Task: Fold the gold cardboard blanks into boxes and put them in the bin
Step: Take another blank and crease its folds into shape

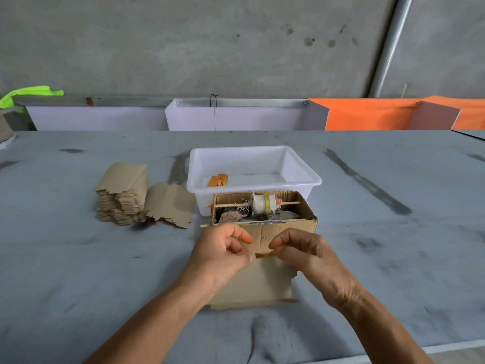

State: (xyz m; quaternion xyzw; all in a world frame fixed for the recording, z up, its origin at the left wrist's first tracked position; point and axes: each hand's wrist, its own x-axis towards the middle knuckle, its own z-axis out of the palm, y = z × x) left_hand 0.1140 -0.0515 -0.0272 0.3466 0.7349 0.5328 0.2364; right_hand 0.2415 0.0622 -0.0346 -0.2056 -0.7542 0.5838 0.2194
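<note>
Hands met at mid-table over a cardboard blank [256,283] lying flat on the grey table [78,271], w/ its brown side up. We saw the left hand [223,254] and right hand [305,254] close together, fingertips nearly touching, both pinching the blank's far edge, where a thin gold strip showed btwn them. Fingers on both hands were curled; thumbs and forefingers clamped on that edge.

Just beyond the hands stood an open brown carton [265,219] w/ a stick across its top carrying a white roll [263,204], plus some dark scraps inside we couldn't make out. Behind the carton, touching or nearly so, sat the white plastic bin [301,177]; one folded gold box [218,180] lay in its near-left corner.

To the left, well apart from the hands, we noted a stack of blanks [122,195], brown side up, w/ a loose blank [170,203] leaning against its right side.

At the far edge of the table ran white panels [99,118] and orange panels [367,114], w/ a neon-green cloth [29,94] at far left
</note>
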